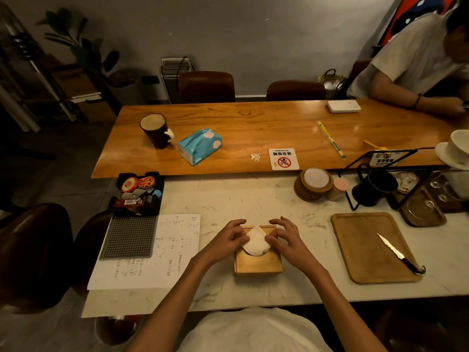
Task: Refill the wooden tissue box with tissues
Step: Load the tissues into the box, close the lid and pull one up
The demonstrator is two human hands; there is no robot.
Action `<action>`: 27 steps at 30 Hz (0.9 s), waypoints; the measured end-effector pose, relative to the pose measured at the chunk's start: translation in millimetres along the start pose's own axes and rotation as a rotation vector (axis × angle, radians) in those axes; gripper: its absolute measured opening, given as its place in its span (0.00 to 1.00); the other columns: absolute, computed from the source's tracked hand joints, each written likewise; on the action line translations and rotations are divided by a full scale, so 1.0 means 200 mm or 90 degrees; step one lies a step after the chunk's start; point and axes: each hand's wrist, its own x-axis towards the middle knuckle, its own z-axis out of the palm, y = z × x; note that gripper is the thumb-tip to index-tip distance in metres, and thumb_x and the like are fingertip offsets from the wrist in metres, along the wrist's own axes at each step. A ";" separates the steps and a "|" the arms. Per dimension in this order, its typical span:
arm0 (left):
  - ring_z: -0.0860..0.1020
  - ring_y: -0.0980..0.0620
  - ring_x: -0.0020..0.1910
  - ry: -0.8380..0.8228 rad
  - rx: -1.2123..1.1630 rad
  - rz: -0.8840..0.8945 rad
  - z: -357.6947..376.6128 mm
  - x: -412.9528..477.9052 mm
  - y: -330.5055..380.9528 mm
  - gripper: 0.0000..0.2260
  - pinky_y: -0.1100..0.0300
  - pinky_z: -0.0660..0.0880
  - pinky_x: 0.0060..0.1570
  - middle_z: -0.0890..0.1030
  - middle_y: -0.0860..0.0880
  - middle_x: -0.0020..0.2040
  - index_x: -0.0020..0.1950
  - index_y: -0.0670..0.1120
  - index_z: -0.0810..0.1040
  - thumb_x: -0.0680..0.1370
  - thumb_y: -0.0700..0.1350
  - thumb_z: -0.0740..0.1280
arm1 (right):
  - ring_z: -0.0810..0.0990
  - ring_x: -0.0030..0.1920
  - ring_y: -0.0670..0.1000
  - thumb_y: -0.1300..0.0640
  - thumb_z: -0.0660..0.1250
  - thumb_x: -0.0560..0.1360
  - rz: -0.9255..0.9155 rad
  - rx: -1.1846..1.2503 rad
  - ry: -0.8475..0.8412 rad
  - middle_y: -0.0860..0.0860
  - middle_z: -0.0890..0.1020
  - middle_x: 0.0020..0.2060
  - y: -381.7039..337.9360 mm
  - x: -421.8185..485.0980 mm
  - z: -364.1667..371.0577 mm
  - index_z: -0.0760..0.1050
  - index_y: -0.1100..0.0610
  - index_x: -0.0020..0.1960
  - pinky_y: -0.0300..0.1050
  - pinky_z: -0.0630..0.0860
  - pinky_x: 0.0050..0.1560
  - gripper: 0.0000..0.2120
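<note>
Nearly done: near the tabletop's front edge, our left hand (229, 239) and right hand (284, 236) pinch the tissue (256, 242) with narrowed fingers (243, 239), fluffing it from the wooden box (257, 262).

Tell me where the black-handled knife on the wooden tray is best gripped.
Grip the black-handled knife by its dark handle at the near right end, coming from the wooden tray's near right corner; the blade points away to the far left.

Tissue box (257, 262) sits mid-worktop (253, 199), paper sheet (162, 252) to its left, cutting board (365, 247) right, tissue pack (199, 146) behind.
</note>
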 end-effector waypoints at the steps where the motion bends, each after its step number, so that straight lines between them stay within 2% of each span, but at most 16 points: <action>1: 0.68 0.54 0.68 0.001 -0.005 -0.002 0.00 0.00 0.00 0.07 0.62 0.66 0.60 0.67 0.52 0.72 0.40 0.47 0.75 0.79 0.44 0.66 | 0.53 0.75 0.47 0.49 0.67 0.76 -0.002 -0.006 0.000 0.45 0.68 0.69 0.01 0.00 0.00 0.81 0.52 0.45 0.51 0.52 0.73 0.08; 6: 0.67 0.54 0.68 0.005 -0.022 0.001 0.00 -0.01 0.01 0.08 0.59 0.65 0.63 0.67 0.51 0.72 0.40 0.51 0.75 0.79 0.43 0.66 | 0.54 0.75 0.47 0.48 0.66 0.77 0.001 -0.010 0.000 0.43 0.69 0.68 0.01 0.00 -0.01 0.81 0.50 0.45 0.50 0.53 0.72 0.08; 10: 0.66 0.52 0.70 0.011 -0.013 0.001 0.00 -0.02 -0.01 0.09 0.53 0.65 0.68 0.67 0.50 0.72 0.39 0.54 0.76 0.78 0.43 0.67 | 0.53 0.74 0.46 0.50 0.64 0.78 0.003 -0.022 -0.009 0.43 0.68 0.68 0.01 -0.01 -0.01 0.80 0.49 0.46 0.48 0.53 0.72 0.08; 15: 0.67 0.53 0.69 0.010 -0.018 -0.002 0.01 -0.02 -0.01 0.08 0.55 0.65 0.67 0.67 0.51 0.72 0.40 0.52 0.75 0.79 0.43 0.66 | 0.54 0.73 0.45 0.53 0.62 0.80 0.009 -0.022 -0.010 0.46 0.68 0.69 -0.01 -0.01 0.01 0.80 0.52 0.48 0.44 0.52 0.70 0.08; 19: 0.67 0.55 0.68 0.018 -0.023 0.000 0.01 -0.02 -0.02 0.07 0.54 0.65 0.68 0.68 0.52 0.71 0.41 0.52 0.76 0.79 0.44 0.66 | 0.56 0.72 0.46 0.53 0.65 0.78 0.022 0.012 -0.004 0.43 0.68 0.66 -0.01 -0.01 0.02 0.81 0.56 0.48 0.46 0.54 0.71 0.09; 27: 0.68 0.56 0.68 0.020 -0.021 0.003 0.01 -0.01 -0.04 0.06 0.53 0.66 0.68 0.69 0.53 0.70 0.41 0.51 0.77 0.78 0.44 0.67 | 0.61 0.71 0.50 0.54 0.63 0.80 0.021 0.011 0.015 0.46 0.69 0.66 0.00 -0.01 0.03 0.80 0.56 0.47 0.46 0.59 0.70 0.09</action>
